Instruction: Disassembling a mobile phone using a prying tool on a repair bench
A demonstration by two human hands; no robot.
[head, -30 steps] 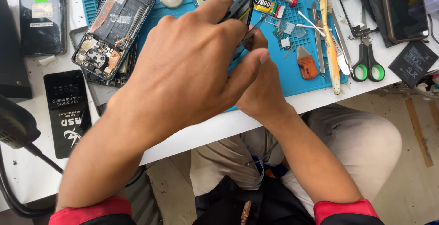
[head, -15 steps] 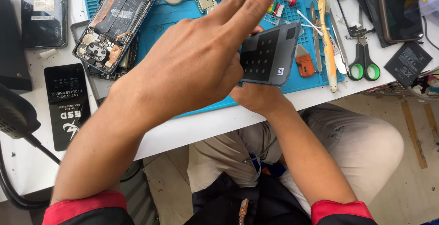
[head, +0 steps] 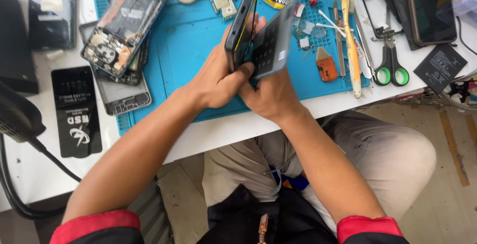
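Over the blue work mat (head: 194, 40), my left hand (head: 216, 77) grips a dark phone body (head: 242, 23) held on edge, its thin side toward me. My right hand (head: 271, 92) holds a grey back cover (head: 272, 43), swung open from the phone like a book, its inner face with a dark grid showing. Both hands press together at the lower ends of the two parts, above the table's front edge.
An opened phone with bare circuitry (head: 124, 25) lies on another at the mat's left. A black packet (head: 77, 110) and a cable (head: 20, 125) are further left. Green-handled scissors (head: 390, 68), a yellow pry tool (head: 350, 45), tweezers, a battery (head: 439, 68) and a dark screen (head: 430, 8) lie right.
My left hand has come off the top of the phone and now grips it from the side. The back cover has swung apart from the body.
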